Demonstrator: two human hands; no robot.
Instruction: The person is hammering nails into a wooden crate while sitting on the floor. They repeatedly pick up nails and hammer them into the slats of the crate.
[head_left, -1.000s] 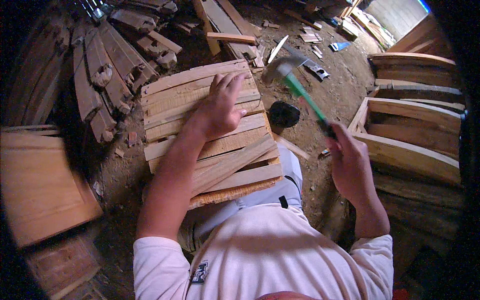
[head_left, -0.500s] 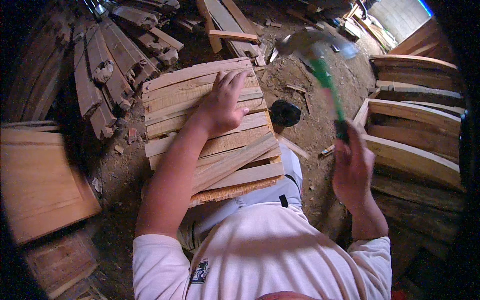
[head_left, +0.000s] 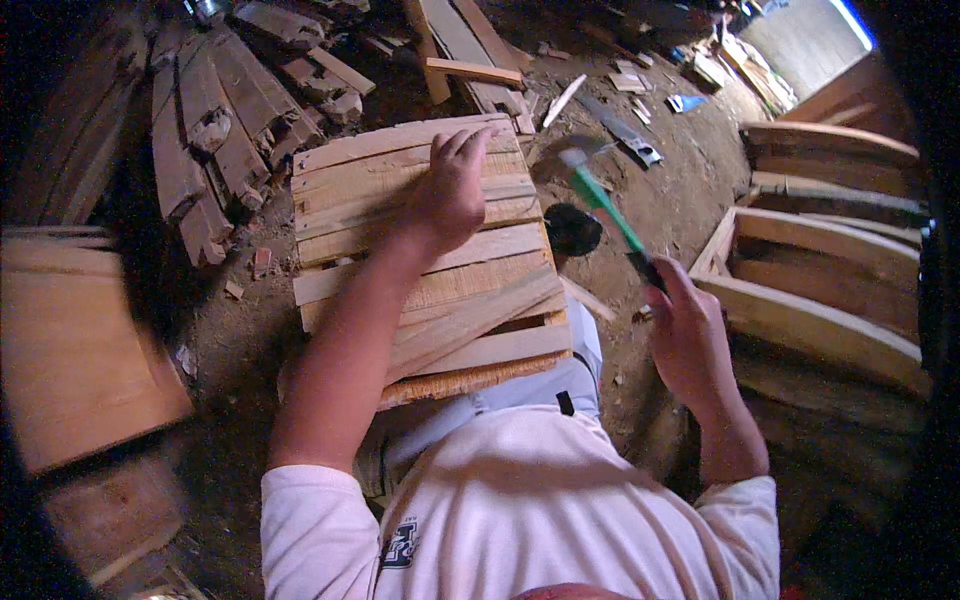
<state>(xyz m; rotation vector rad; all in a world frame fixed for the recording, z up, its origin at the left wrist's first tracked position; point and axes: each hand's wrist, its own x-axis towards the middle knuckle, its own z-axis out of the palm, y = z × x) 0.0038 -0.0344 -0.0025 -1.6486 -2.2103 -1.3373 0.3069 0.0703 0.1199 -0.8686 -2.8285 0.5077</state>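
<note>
A slatted wooden crate [head_left: 470, 285] lies across my lap, its top made of pale rough boards, one of them set slantwise near my body. My left hand [head_left: 452, 195] rests over the far right part of the slats, fingers stretched towards the far corner and its thumb hidden. Whether anything small lies under those fingers cannot be seen. To the right of the crate, my right hand [head_left: 688, 325] is closed round the black grip of a hammer [head_left: 612, 215] with a green handle. The hammer's head is blurred and hangs in the air just beyond the crate's right edge.
A black round object [head_left: 572, 230] sits on the dirt floor beside the crate. Beyond it lies a handsaw [head_left: 630, 137]. Curved wooden frames [head_left: 820, 235] stand at the right. Stacked timber [head_left: 215, 130] fills the far left, and a wooden panel [head_left: 80, 350] stands at the left.
The hammer has swung leftward and down, nearer the crate's far right side, and my right hand has shifted slightly left. My left thumb, visible before, is now out of sight.
</note>
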